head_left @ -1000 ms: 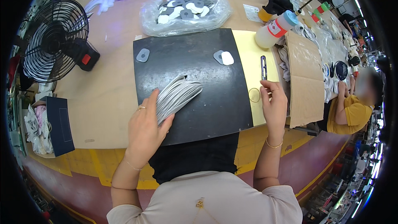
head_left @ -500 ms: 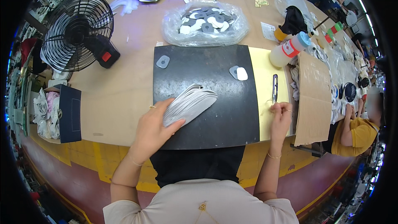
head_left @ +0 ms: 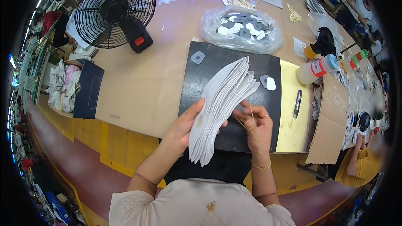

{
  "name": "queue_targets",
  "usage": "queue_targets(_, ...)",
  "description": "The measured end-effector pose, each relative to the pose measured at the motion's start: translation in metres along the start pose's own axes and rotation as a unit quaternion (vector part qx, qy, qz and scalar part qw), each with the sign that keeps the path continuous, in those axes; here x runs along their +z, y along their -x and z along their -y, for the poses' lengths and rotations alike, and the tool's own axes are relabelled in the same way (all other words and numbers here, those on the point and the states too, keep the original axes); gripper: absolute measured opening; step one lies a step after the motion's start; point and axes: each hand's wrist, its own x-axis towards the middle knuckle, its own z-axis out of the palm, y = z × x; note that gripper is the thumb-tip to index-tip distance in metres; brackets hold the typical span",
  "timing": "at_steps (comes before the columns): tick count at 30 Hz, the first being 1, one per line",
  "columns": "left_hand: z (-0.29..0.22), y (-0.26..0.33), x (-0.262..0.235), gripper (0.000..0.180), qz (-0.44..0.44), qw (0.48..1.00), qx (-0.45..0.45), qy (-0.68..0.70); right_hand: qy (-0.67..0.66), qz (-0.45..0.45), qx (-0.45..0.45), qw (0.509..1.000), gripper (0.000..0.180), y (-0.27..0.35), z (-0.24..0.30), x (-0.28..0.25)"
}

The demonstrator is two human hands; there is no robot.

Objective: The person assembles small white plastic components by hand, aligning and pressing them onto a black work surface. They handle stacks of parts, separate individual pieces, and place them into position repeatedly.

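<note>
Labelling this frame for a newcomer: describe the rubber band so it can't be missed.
Start at the black mat on the table. Over its near edge the left hand holds a fanned stack of white cut pieces. The rubber band is the thin tan loop in the right hand beside it, the only loop there.

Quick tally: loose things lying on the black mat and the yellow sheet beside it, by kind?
Grey oval patch: 2 (second at)
White oval patch: 1
Dark snips on the yellow sheet: 1
Total: 4
</note>
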Motion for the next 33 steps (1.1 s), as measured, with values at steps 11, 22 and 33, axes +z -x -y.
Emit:
queue_targets(11,0.023,0.011,0.011,0.064,-0.058,0.993,-0.062,-0.083,-0.053,-0.032,0.033,0.998,0.122,0.005,-0.005,0.019)
queue_targets(22,-0.011,-0.013,0.035,0.065,-0.057,0.838,-0.279,-0.465,0.243,0.245,-0.072,0.936,0.1,-0.037,0.085,0.002)
queue_targets(33,-0.025,-0.009,0.023,0.067,-0.148,0.932,-0.041,-0.329,0.412,0.449,-0.102,0.786,0.031,-0.015,0.131,0.023)
